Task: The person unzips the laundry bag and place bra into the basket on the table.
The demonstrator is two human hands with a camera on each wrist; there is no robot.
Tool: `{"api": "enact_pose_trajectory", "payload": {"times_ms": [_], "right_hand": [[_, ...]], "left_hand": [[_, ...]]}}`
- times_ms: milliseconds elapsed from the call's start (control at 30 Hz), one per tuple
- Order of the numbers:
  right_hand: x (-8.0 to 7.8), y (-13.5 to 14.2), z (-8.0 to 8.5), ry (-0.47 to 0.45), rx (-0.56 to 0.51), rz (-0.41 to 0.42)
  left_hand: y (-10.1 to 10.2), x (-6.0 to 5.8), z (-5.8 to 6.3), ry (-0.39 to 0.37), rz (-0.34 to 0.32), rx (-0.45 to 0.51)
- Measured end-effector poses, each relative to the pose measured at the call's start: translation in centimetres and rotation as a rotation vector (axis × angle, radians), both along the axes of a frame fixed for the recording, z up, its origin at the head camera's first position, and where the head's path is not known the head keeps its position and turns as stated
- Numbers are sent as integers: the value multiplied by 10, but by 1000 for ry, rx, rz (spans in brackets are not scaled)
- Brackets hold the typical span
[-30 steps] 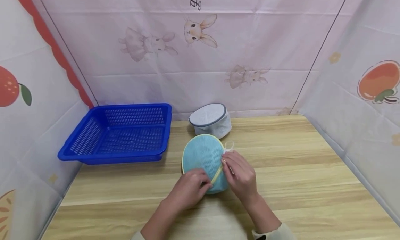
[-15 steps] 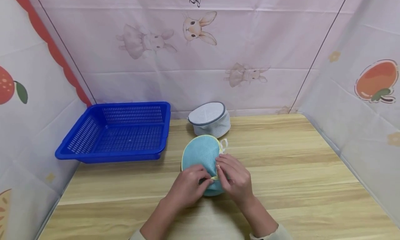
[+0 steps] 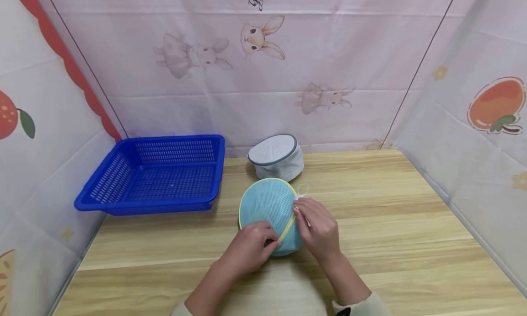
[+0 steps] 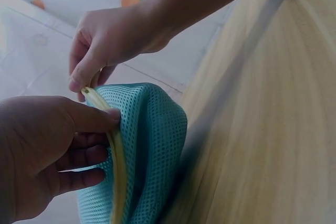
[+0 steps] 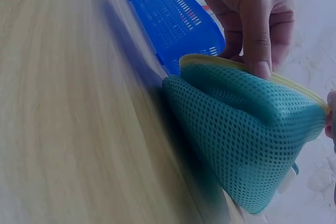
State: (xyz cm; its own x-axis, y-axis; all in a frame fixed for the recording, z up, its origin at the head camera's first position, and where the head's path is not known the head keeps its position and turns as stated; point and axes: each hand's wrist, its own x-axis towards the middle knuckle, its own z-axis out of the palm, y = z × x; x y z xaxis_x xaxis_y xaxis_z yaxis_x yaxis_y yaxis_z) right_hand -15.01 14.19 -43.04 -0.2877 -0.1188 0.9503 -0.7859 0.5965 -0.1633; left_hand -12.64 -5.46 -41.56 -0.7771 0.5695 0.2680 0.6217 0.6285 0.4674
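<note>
A round teal mesh laundry bag with yellow trim lies on the table in front of me. My left hand pinches its yellow zipper edge near the front, thumb on top. At the zipper's far right end, by a white loop, my right hand pinches with thumb and fingers. Between both hands the yellow strip runs taut and slanted in the head view. In the right wrist view, the mesh side sags inward below the strip. Whatever the right fingertips cover is hidden.
Behind the teal bag stands a smaller white mesh bag with grey trim. A blue plastic basket sits at the back left of the wooden table. Printed cloth walls enclose the back and both sides.
Half a second ago my right hand was nearer the left and the strip was bunched short. It has since moved right and away, straightening the strip. The left hand has barely moved.
</note>
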Motion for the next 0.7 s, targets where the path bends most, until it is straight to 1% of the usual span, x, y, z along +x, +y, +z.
{"api": "enact_pose_trajectory", "payload": {"times_ms": [133, 267, 333, 433, 500, 600, 700], "right_hand": [[0, 3, -1, -90, 7, 2], [1, 7, -4, -164, -8, 15], [2, 9, -5, -192, -13, 15], [1, 10, -8, -241, -10, 11], [0, 11, -10, -284, 15, 15], [1, 12, -12, -380, 87, 30], [2, 13, -13, -484, 173, 40]], "left_hand": [[-4, -1, -1, -51, 14, -7], [-17, -5, -2, -115, 26, -44], [-23, -7, -4, -133, 31, -68], [-29, -9, -7, -123, 27, -83], [-30, -10, -8, -105, 19, -72], [-30, -11, -6, -89, 18, -36], [-30, -12, -2, -85, 36, -1]]}}
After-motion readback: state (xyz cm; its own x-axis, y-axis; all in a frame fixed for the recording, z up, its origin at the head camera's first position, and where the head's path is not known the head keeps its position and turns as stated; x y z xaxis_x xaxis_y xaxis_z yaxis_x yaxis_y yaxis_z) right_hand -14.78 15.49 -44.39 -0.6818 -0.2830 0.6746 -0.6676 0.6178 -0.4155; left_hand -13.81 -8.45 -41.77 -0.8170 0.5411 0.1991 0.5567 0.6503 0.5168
